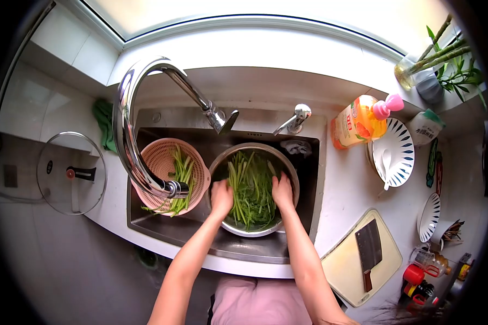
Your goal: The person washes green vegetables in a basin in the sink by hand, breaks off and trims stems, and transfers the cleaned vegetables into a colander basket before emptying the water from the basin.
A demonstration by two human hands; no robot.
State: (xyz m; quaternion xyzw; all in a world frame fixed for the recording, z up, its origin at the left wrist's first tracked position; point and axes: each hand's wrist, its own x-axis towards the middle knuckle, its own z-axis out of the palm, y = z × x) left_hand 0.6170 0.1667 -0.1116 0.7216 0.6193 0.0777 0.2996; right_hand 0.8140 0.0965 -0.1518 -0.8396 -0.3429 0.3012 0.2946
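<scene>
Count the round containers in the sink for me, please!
2: the pink basket on the left, and the metal bowl to its right, both holding greens. Any stacked underneath would be hidden.

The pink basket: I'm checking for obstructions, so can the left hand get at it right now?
Likely yes: the left hand is close beside the pink basket, whose near right rim looks free; the faucet crosses its left and middle.
</scene>
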